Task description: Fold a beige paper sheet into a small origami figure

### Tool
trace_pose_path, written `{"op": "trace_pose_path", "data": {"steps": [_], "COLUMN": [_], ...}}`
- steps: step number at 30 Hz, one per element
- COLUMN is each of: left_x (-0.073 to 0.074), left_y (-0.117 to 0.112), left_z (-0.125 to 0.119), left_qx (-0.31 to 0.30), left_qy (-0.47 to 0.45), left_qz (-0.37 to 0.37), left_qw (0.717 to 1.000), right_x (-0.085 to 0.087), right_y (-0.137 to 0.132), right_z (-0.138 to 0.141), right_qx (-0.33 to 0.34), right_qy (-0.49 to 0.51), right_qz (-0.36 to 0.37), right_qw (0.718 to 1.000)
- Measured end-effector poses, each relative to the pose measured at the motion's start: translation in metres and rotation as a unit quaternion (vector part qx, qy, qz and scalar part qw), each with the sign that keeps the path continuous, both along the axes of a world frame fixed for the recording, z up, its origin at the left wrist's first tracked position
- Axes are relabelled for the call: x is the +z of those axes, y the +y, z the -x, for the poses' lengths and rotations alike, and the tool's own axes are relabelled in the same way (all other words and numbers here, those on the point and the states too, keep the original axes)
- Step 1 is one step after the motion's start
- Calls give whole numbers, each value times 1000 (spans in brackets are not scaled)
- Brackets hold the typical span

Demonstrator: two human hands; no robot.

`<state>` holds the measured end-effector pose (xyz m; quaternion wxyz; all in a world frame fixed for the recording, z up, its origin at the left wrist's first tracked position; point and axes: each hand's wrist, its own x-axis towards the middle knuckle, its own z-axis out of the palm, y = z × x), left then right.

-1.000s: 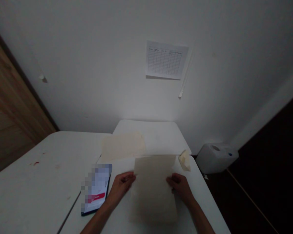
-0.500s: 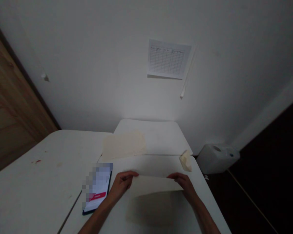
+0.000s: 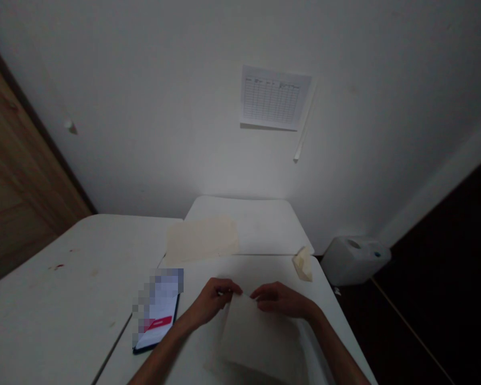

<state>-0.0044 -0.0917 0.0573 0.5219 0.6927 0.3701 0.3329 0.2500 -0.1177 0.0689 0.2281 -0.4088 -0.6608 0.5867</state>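
A pale sheet of paper point(image 3: 260, 337) hangs from both hands, tilted above the white table point(image 3: 200, 342). My left hand point(image 3: 216, 299) pinches its upper left corner between thumb and fingers. Close beside it, my right hand point(image 3: 278, 299) has its fingers closed on the top edge, the fingertips of the two hands only a small gap apart. The sheet's lower part is in shadow. To the left of my left forearm lies a phone point(image 3: 158, 313) with a lit, partly pixelated screen.
A cream sheet point(image 3: 202, 238) lies flat at the back of the table. Near the right edge sits a small folded paper piece point(image 3: 303, 263). A white plastic container point(image 3: 353, 259) stands on the floor at right. A printed table point(image 3: 274, 99) hangs on the wall.
My right hand has moved left along the paper's top edge, close to my left hand. My left hand has shifted slightly right. The sheet now hangs bent and angled rather than stretched wide.
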Motion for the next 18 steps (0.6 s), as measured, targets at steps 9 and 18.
{"op": "trace_pose_path", "data": {"steps": [9, 18], "left_x": [-13, -35], "left_y": [4, -2], "left_z": [-3, 3], "left_qx": [71, 244], "left_qy": [-2, -126], "left_qz": [52, 125], "left_qw": [996, 954], "right_x": [-28, -46], "right_y": [-6, -10], "right_z": [14, 17], "right_qx": [-50, -381], "right_qy": [-6, 78], "right_qz": [26, 68], "right_qw": [998, 919]}}
